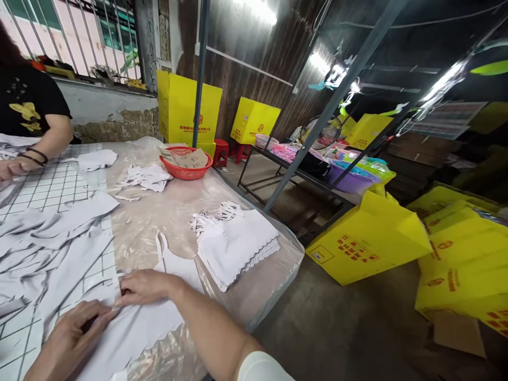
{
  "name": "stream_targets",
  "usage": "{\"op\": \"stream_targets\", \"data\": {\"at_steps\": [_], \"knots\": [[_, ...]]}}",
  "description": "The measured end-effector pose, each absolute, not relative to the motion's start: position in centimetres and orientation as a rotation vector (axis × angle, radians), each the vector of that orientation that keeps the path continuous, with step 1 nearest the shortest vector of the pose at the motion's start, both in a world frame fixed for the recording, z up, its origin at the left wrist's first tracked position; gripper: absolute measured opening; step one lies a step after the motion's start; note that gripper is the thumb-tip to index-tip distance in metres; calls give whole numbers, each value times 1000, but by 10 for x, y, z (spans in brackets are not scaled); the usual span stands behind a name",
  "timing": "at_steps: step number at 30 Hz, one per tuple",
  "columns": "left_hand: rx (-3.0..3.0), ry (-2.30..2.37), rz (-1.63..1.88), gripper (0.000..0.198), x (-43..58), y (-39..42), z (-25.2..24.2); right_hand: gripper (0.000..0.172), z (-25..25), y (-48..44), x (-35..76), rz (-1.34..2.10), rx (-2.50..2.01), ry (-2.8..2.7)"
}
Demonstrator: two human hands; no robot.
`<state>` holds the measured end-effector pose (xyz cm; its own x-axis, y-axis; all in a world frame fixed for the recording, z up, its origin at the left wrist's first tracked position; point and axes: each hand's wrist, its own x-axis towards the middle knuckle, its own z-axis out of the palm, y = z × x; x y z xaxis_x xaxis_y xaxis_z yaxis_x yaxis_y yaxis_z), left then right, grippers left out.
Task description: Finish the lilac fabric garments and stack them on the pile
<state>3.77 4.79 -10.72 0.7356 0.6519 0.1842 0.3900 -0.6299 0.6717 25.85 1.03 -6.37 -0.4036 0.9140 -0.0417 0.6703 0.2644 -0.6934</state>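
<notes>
A white garment (138,323) with thin straps and a scalloped edge lies on the plastic-covered table (166,209). My left hand (75,330) pinches its upper edge, fingers pressed together. Close beside it, my right hand (146,286) reaches across the garment, its fingertips closed on the same edge. Part of the cloth is hidden beneath both hands. To the right of my right hand sits a neat stack of white garments (234,241), straps toward the back. Loose white garments (51,248) are heaped on the left over a grid-patterned cloth (55,182).
A red basket (186,172) holding cardboard stands at the table's back edge, near a small pile of white pieces (148,177). A person's hand (11,166) rests at the far left. Yellow boxes (365,238) and a metal post (293,169) are on the right.
</notes>
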Motion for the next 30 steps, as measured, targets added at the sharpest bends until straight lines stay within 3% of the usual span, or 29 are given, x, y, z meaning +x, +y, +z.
{"op": "stream_targets", "data": {"at_steps": [3, 6, 16, 22, 27, 28, 30], "knots": [[2304, 816, 589, 48, 41, 44, -100, 37, -62, 8, 260, 893, -1419, -2211], [2283, 852, 637, 48, 43, 43, -97, 25, -64, 9, 267, 923, -1481, -2064], [2306, 1314, 769, 30, 44, 33, -74, 10, -36, -11, 288, 626, -1671, -1597], [2263, 1849, 374, 24, 11, -11, -55, 20, -15, -72, 315, 378, -2352, -1643], [2071, 1939, 265, 25, 4, -55, -68, 67, -31, -121, 308, 378, -2642, -1493], [2054, 1943, 252, 26, 6, -58, -68, 67, -33, -123, 306, 396, -2623, -1484], [2012, 1960, 202, 26, 11, -62, -63, 50, -37, -123, 304, 467, -2592, -1472]]}}
